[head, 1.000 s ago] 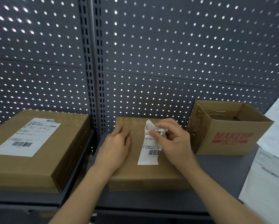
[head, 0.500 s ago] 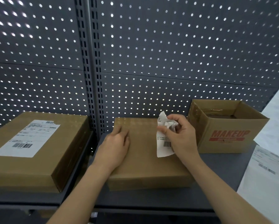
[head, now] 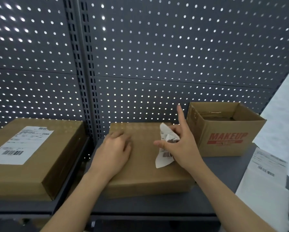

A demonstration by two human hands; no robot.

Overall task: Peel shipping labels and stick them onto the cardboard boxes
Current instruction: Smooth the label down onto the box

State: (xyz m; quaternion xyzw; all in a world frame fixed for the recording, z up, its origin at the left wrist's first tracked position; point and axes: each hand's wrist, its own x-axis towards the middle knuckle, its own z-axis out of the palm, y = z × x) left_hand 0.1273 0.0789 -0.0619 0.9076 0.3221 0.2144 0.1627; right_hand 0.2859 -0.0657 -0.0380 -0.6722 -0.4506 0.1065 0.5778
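Left hand (head: 114,153) lies flat, fingers relaxed, steadying the cardboard box (head: 140,174). Right hand (head: 184,151) clutches the crumpled shipping label (head: 163,160), likely for sticking

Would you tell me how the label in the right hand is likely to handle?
Probably floppy: the label droops and curls below the right hand. Its crumpled top suggests it creases easily, perhaps sticking to itself. Likely very light.
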